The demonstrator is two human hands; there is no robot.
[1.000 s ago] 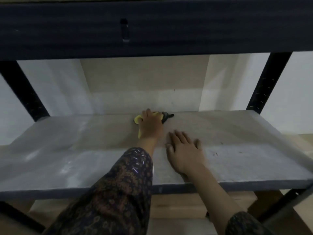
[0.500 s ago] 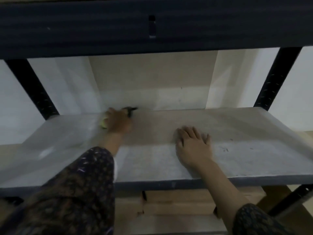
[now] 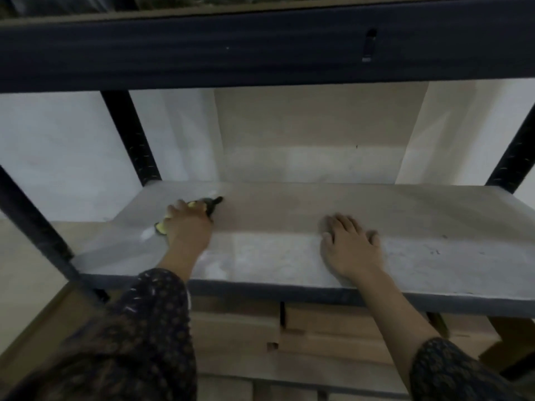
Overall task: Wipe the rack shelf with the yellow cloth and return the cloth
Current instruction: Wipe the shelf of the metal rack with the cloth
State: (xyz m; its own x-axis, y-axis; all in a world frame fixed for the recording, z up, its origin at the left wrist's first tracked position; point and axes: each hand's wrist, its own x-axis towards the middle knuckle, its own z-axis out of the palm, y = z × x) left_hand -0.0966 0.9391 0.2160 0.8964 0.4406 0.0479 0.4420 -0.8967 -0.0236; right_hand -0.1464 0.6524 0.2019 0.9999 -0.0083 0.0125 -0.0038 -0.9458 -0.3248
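So the left hand (image 3: 188, 227) is way over at the back left of the rack shelf (image 3: 289, 256), pressed down flat on the yellow cloth (image 3: 161, 227). You can only see bits of yellow poking out past the knuckles and wrist, plus a dark bit sticking out on the far side of the fingers; can't tell if that's part of the cloth or something else. The fingers are curled over the cloth, holding it against the board. The right hand (image 3: 351, 247) is spread flat and empty on the shelf, nearer the front edge, looks like it's bracing.

What I'd worry about: that left arm is stretched pretty far, and the cloth sits close to the back edge and the left corner. A hard push that way could shove it off the back, where it'd be a pain to fetch. There's also pale dusty stuff near the front left, and a fast sweep might just smear it or knock it onto the floor.

Containers: nothing on this shelf at all. Underneath there are what look like cardboard boxes (image 3: 333, 334), shut as far as I can see, so no idea what's inside.
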